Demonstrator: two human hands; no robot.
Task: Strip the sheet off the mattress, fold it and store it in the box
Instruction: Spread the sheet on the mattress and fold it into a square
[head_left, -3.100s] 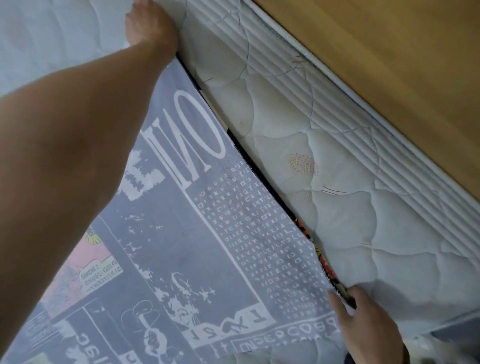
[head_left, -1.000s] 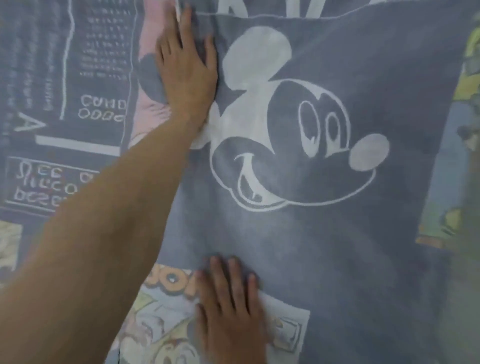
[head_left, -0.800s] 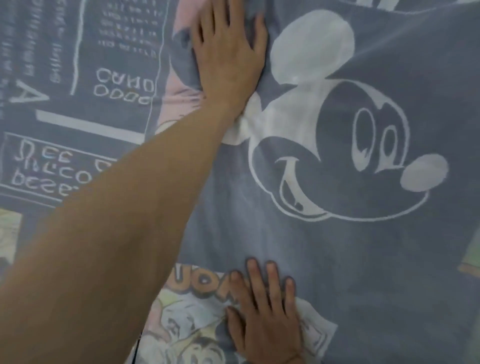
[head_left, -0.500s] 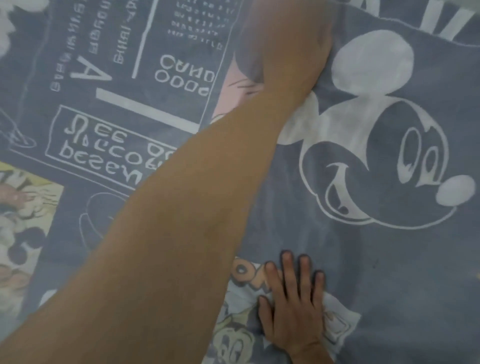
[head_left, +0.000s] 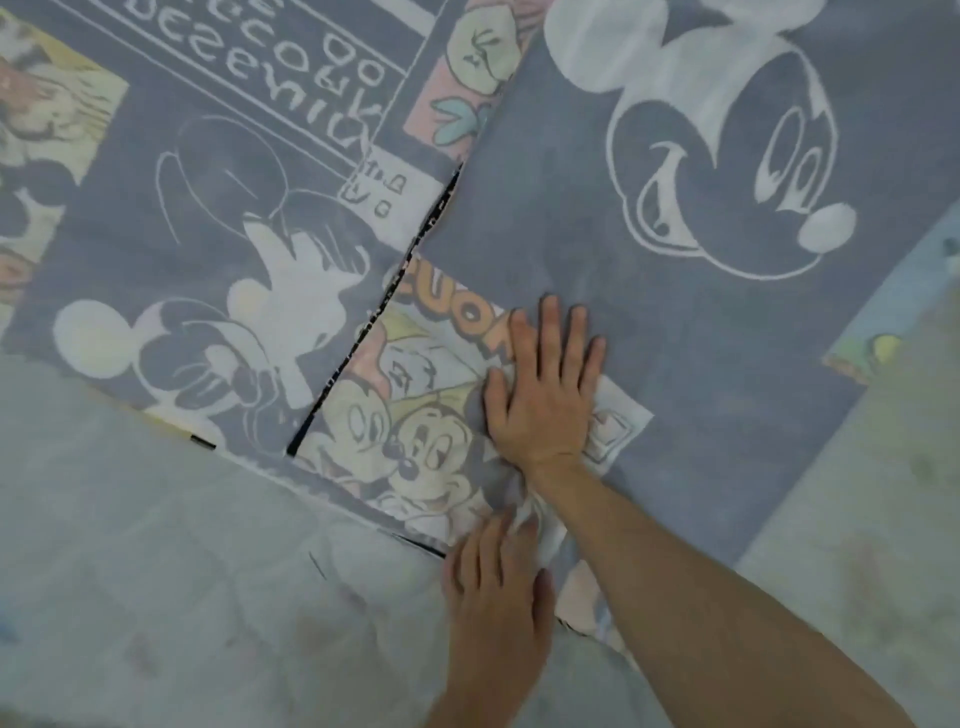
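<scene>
The right hand (head_left: 545, 384) is pressing flat on the cartoon sheet (head_left: 571, 218) lying on the mattress (head_left: 156, 597), the left hand (head_left: 493, 577) is pinching its edge, and pulling could mess up the fold.

sheet (head_left: 649, 270) cut off at top and right edges, left hand (head_left: 493, 582) fingertips blurred against crumpled cloth

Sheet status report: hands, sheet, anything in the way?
Right hand flat on the sheet. Left hand grips the near edge. Sheet partly folded on the bare mattress. Nothing in the way.
</scene>
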